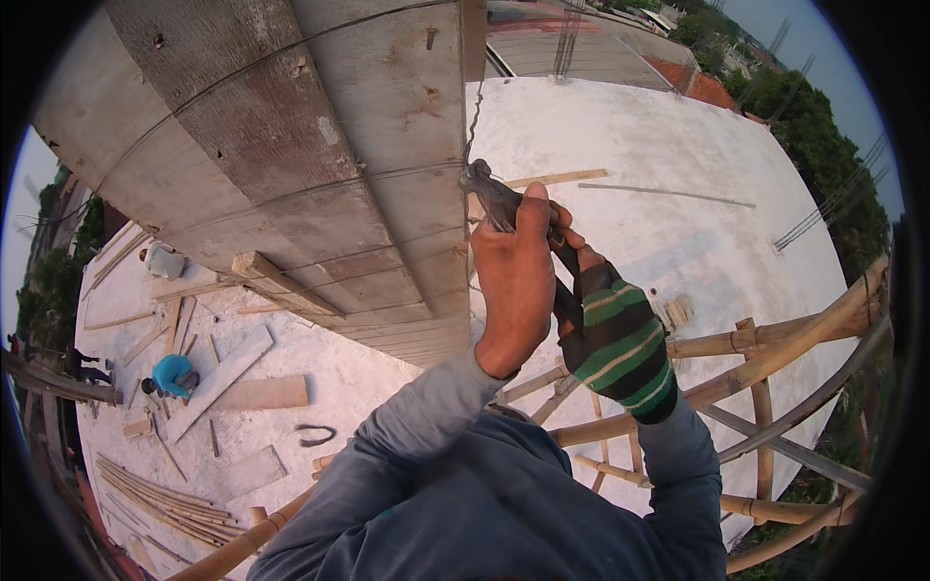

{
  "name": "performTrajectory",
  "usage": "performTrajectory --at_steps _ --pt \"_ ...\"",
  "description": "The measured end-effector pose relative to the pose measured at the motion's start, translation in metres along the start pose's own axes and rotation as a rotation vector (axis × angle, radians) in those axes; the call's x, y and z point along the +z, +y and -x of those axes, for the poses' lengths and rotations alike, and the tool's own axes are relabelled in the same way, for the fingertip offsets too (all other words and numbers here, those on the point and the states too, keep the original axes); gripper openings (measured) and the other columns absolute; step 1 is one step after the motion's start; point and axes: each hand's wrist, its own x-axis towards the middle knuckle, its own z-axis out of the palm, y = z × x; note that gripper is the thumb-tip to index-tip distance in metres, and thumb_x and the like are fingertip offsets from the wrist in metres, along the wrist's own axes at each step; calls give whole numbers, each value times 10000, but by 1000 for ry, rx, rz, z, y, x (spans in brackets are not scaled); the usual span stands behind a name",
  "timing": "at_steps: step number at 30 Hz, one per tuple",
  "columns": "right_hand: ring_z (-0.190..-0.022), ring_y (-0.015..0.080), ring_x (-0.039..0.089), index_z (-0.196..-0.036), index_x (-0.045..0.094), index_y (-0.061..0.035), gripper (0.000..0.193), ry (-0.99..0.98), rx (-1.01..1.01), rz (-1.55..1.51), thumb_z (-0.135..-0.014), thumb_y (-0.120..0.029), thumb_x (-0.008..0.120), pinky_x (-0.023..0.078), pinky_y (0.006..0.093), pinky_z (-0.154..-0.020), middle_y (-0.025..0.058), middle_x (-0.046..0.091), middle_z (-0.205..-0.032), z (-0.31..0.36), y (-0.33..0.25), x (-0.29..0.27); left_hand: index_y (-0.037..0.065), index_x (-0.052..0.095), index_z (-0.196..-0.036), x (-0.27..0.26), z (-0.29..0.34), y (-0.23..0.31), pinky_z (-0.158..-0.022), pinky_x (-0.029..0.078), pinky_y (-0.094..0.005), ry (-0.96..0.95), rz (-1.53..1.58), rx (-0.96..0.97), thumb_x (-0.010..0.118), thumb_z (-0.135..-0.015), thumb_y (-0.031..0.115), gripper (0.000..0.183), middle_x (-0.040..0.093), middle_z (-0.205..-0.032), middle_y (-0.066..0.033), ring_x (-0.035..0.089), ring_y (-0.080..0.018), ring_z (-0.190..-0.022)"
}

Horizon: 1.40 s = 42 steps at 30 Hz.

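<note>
The dark tool (498,201) sits at the right edge of the board wall (387,145), its head beside a hanging wire (474,121). Its long axis slants: the head points up and left, the handles down and right. The bare left hand (515,276) is wrapped round it near the head; the gloved right hand (620,339) grips the handles.

No legible text, label, brand, number or sign on anything in view.
</note>
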Motion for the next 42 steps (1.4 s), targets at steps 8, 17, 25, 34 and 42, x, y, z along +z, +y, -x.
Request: performTrajectory --at_steps 8,17,25,34,42 --pt "-672 101 493 -1274 534 15 468 -831 488 -1562 -914 -224 714 460 281 -596 48 552 -855 -20 27 -37 -4 500 -1284 -15 7 8 -919 563 -403 -270 402 -265 574 -997 600 673 580 -1271 -161 626 -265 -1120" --pt "-644 135 598 -1243 564 44 452 -899 489 -1469 -923 -254 674 493 293 -539 100 614 -857 -39 29 -71 74 594 -837 -4 -21 0 -1016 516 -516 -543 521 -207 584 -1012 520 479 658 -897 -125 687 -305 -940" --pt "-636 181 633 -1216 566 61 496 -749 421 -875 -905 -286 737 525 305 -577 144 645 -763 -47 11 -93 98 538 -679 2 -26 -2 -918 526 -498 -610 534 -108 575 -1026 439 488 602 -688 -94 664 -265 -736" --pt "-819 406 654 -1414 423 88 837 126 -140 372 -685 -25 818 541 444 -674 259 628 -1067 -1 -4 -36 62 528 -790 20 -11 -1 -739 569 -403 -149 345 -148 626 -1020 371 398 604 -751 -100 634 -224 -693" --pt "-857 149 615 -1348 556 -25 497 -517 357 -674 -888 -64 740 528 316 -788 61 629 -956 -16 25 -60 47 461 -1413 -15 5 -4 -1040 481 -457 -395 369 -78 480 -1024 626 698 602 -1342 -169 608 -289 -1232"
